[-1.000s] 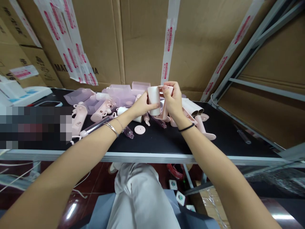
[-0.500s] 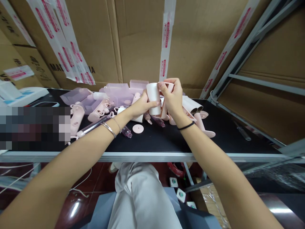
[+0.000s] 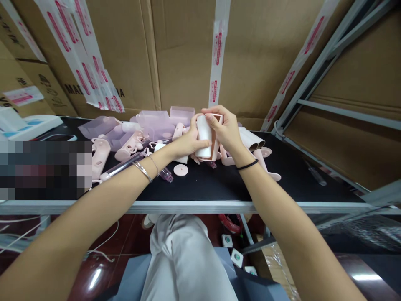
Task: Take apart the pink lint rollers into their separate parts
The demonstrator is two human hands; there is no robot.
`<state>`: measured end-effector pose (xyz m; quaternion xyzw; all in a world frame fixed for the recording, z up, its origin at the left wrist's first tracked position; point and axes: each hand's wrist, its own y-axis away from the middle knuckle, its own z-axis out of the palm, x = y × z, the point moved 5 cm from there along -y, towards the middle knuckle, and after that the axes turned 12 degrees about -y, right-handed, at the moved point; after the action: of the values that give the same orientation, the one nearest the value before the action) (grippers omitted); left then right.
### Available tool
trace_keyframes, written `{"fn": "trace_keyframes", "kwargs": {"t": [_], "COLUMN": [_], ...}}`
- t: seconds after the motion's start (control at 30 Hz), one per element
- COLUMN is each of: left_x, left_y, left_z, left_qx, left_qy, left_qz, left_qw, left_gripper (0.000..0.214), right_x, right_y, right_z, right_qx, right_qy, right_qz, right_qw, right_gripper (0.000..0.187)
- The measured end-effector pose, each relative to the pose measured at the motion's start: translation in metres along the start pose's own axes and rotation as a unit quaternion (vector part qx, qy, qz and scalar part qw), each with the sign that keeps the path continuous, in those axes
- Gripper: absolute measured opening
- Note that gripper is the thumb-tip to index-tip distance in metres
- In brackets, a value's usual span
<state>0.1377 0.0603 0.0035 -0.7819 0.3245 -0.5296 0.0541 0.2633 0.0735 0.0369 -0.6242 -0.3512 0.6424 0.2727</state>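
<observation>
One white, smooth cylinder (image 3: 204, 136) is held up above the near middle of the desk (image 3: 219, 188), tilted slightly, against one pale pink plastic frame (image 3: 216, 150); from here I can't tell whether it sits fully inside. The person's left hand (image 3: 188, 140) has its grip wrapped round the cylinder, thumb across the lower front. The right hand (image 3: 226, 127) has its grip curled over the frame's top, thumb pressing near the cylinder's upper edge.

Just below the left hand, one flat, round, pale pink disc (image 3: 181, 170) lies on the black desktop. To the right are white hollow tubes (image 3: 250, 136), two brown-lined ends facing me, and beside them a pale pink stemmed piece with a rounded flange (image 3: 263, 163). Farther right lies one slim screwdriver-like tool with a greyish handle (image 3: 318, 175).

On the left I count two long pale pink brackets with holes (image 3: 100, 159), plus a clear purplish tube (image 3: 125, 164) lying slantwise, partly behind the forearm.

As for containers, at least three translucent lilac plastic boxes (image 3: 182, 113) crowd the back of the desk. Their walls overlap, so their contents are hard to make out; a short white roll (image 3: 130, 127) lies among them, inside or in front, I can't say.

Under the desk, three white square pads with green round centres (image 3: 237, 258) sit in a row.
</observation>
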Motion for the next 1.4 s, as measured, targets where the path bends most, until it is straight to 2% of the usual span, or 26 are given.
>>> {"fn": "trace_keyframes", "kwargs": {"t": [0.1, 0.27, 0.7, 0.83, 0.97, 1.4], "left_x": [0.002, 0.005, 0.011, 0.013, 0.012, 0.009], "left_y": [0.001, 0.000, 0.003, 0.000, -0.001, 0.002], "left_z": [0.003, 0.005, 0.009, 0.004, 0.002, 0.001], "left_qx": [-0.024, -0.003, -0.044, -0.017, 0.013, 0.048], "left_qy": [0.008, 0.015, 0.027, -0.034, -0.120, -0.152], "left_qz": [-0.031, -0.005, -0.021, 0.033, 0.095, 0.126], "left_qw": [0.999, 1.000, 0.998, 0.999, 0.988, 0.979], "left_gripper": [0.096, 0.093, 0.093, 0.093, 0.101, 0.099], "right_x": [-0.007, -0.003, -0.002, -0.001, -0.003, -0.001], "right_y": [0.000, 0.000, -0.004, -0.002, 0.001, 0.004], "right_z": [-0.001, -0.005, -0.009, -0.005, 0.003, 0.004], "right_qx": [0.005, 0.039, 0.049, 0.047, 0.026, 0.004], "right_qy": [0.031, 0.033, -0.005, -0.016, -0.034, -0.038], "right_qz": [-0.007, -0.001, 0.010, 0.016, 0.008, -0.006], "right_qw": [0.999, 0.999, 0.999, 0.999, 0.999, 0.999], "right_gripper": [0.040, 0.038, 0.042, 0.042, 0.050, 0.043]}}
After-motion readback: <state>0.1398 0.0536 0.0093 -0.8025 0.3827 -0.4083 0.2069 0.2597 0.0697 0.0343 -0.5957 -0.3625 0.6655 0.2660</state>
